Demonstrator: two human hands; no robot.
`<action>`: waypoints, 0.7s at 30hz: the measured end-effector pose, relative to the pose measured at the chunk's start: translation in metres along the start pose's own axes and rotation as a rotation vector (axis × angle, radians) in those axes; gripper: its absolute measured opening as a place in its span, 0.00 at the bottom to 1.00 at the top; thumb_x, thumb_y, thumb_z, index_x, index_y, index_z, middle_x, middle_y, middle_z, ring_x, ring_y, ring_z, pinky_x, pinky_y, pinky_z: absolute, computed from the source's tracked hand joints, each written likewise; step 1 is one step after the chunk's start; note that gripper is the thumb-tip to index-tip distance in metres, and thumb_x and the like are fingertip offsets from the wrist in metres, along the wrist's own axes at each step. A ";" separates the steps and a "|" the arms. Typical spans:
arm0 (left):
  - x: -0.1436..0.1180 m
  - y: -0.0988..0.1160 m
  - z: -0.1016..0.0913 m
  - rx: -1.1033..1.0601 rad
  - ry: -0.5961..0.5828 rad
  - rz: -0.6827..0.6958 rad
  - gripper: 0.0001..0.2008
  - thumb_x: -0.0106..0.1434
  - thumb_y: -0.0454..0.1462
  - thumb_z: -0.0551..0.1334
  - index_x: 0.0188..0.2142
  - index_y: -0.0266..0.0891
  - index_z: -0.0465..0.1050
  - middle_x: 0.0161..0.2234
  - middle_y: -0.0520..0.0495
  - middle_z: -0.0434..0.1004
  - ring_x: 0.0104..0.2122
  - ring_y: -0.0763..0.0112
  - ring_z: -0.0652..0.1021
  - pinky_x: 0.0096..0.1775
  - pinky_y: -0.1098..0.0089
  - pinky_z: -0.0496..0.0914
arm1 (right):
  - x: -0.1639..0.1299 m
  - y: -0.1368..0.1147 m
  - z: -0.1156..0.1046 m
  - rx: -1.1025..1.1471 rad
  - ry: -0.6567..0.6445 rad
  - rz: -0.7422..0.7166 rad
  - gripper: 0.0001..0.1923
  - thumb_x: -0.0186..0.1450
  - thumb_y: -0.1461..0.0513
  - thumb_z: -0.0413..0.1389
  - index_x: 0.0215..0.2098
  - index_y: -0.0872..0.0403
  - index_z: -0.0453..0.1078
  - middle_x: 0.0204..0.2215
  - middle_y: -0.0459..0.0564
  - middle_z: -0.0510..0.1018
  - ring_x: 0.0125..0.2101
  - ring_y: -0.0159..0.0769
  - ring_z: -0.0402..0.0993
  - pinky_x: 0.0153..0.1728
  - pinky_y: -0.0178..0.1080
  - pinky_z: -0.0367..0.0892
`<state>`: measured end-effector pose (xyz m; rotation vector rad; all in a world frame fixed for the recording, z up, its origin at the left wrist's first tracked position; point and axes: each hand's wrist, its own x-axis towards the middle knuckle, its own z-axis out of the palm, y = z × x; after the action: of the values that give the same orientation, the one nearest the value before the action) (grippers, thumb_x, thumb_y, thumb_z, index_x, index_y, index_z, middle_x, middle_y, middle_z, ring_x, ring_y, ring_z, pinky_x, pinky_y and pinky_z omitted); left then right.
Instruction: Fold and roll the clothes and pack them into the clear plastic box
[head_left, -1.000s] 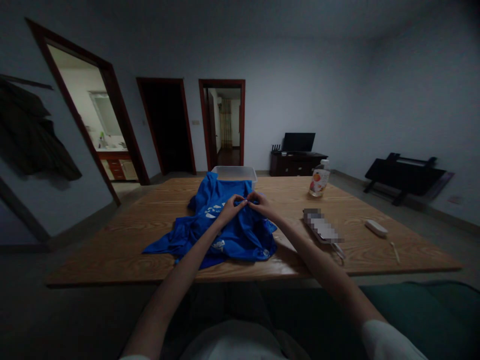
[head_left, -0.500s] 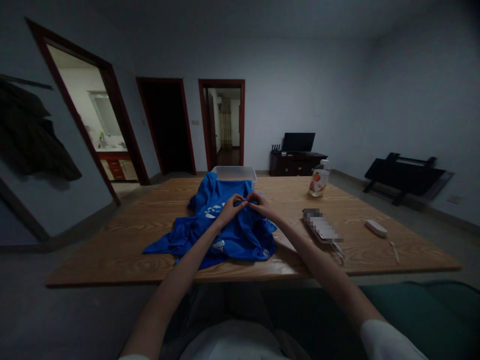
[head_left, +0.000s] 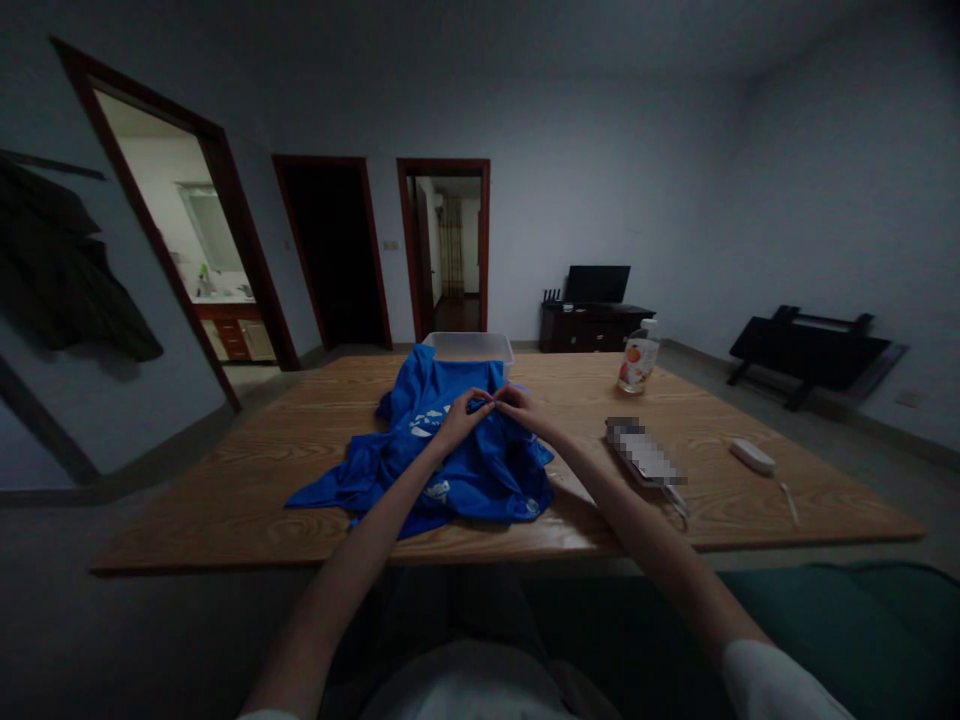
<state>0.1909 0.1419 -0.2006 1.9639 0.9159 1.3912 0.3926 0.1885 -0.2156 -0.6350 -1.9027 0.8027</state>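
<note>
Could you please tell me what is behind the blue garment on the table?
A pale plastic tub stands just behind the blue garment; only its rim and upper wall show. Its lower front and contents are hidden.

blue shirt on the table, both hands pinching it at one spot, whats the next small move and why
Probably draw the hands apart along the fabric. The left hand and right hand pinch the blue shirt almost fingertip to fingertip, while it lies crumpled on the wooden table, so spreading the grip should flatten that edge.
</note>
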 end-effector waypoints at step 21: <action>-0.003 0.004 0.003 0.021 0.035 0.023 0.13 0.64 0.46 0.65 0.42 0.42 0.73 0.43 0.47 0.78 0.48 0.65 0.77 0.55 0.64 0.69 | 0.002 0.006 -0.002 -0.012 0.020 -0.005 0.15 0.65 0.50 0.59 0.42 0.51 0.71 0.38 0.47 0.74 0.40 0.37 0.71 0.44 0.39 0.66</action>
<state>0.1943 0.1366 -0.2000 1.9777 0.9296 1.4383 0.3945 0.1941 -0.2182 -0.6435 -1.8920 0.7794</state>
